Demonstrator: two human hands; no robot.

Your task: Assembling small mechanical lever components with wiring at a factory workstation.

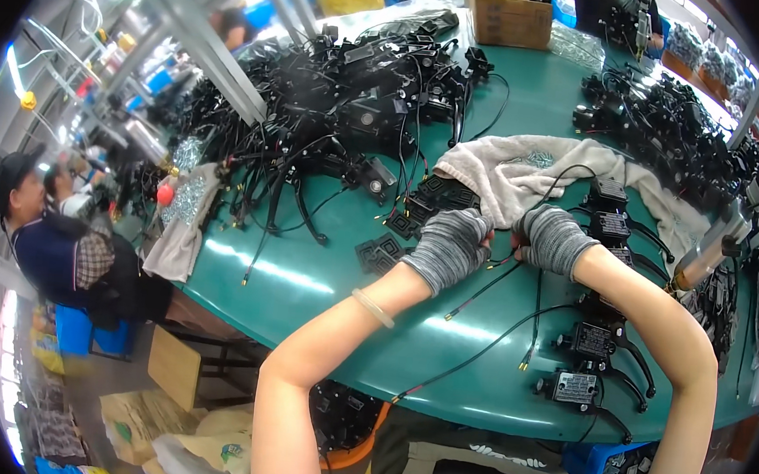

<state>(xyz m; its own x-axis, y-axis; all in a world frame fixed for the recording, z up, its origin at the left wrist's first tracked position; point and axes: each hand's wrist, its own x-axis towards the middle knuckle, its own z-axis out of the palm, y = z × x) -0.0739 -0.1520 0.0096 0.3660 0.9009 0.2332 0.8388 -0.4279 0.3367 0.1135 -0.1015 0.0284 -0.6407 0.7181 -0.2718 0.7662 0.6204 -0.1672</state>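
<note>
Both my hands wear grey striped gloves that leave the fingertips bare, and they are close together over the green table. My left hand is curled beside several black square-patterned pieces. Fingers bent inward, my right hand faces it just below a beige towel. What lies between the fingertips is too small and hidden to make out. Thin black cables with red sections and brass-coloured tips run beneath the hands. Right of my right hand, several black brake lever assemblies lie in a column.
Small silver screws rest on the towel. A large heap of black lever assemblies covers the far left, another heap the far right. A powered screwdriver hangs at right. A co-worker sits at left; a cardboard box stands behind.
</note>
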